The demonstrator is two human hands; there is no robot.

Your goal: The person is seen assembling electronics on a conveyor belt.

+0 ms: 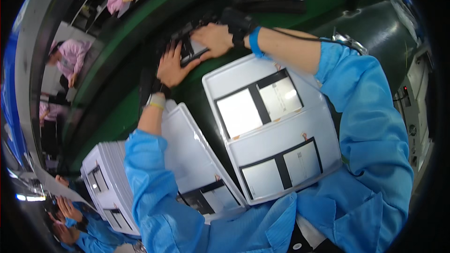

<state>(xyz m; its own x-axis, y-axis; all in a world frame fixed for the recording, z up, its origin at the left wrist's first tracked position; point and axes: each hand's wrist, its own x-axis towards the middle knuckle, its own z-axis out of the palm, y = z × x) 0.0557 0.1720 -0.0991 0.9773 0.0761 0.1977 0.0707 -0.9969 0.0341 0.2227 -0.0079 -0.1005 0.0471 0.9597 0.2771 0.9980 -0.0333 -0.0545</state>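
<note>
Pressing: both hands on a dark flat panel (190,49)
Left hand (172,68): fingers spread, flat
Right hand (213,40): flat, ungripping
Nearby: white tray (276,131)

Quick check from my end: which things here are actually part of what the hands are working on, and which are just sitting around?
In hand:
- left hand and right hand, both pressed on the flat dark panel with a pale face on the green belt

Lying about:
- white moulded tray holding black-framed panels
- second white tray under the left arm
- stack of white trays
</note>
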